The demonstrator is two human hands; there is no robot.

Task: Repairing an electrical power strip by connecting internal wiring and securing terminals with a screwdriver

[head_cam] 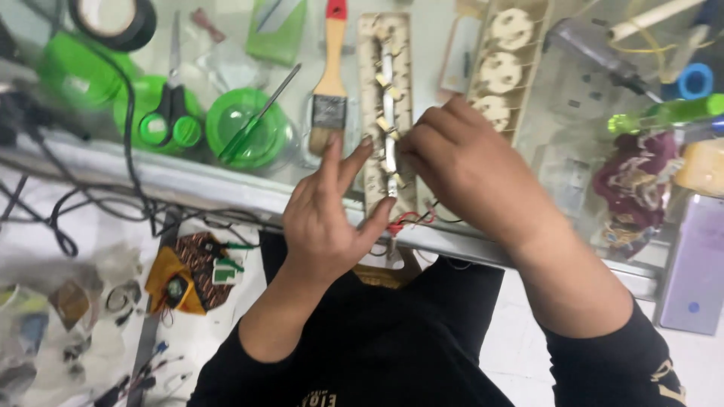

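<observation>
A long cream power-strip base point(386, 83) with metal contact strips lies lengthwise on the glass-topped counter point(196, 185). My left hand point(326, 218) rests at its near end, fingers spread, thumb pressing the strip's lower edge by red and black wires point(407, 220). My right hand point(460, 162) is curled over the strip's right side, fingertips pinching at the metal contacts near the middle. The strip's cover point(504, 64) with round socket faces lies just right of it.
A paintbrush point(330, 90), green-handled screwdriver point(256, 120), green lids, scissors point(172, 113) and tape roll point(113, 19) lie to the left. A green-handled tool point(667, 113), cloth point(637, 181) and phone point(697, 264) sit right. Cables and small parts lie below the counter.
</observation>
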